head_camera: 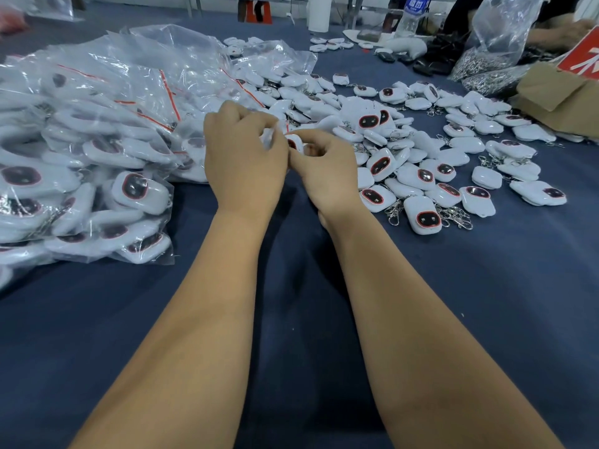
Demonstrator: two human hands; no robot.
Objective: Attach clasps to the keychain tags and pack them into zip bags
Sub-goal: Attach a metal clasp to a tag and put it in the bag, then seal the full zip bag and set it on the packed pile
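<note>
This looks like a small packing workshop. A broad table under dark blue cloth point(486, 286) is heaped with identical white keychain tags point(421, 218) to the right of the hands and sealed clear bags point(97, 124) of them to the left. Beyond lie a big bag of metal clasps point(486, 63), a cardboard box point(557, 92), a water bottle point(413, 14) and, dimly, perhaps furniture legs.

Both hands meet above the bench point(291, 319): left hand point(243, 157) and right hand point(324, 170) pinch one white tag point(294, 142) between bagged and loose tags.
</note>
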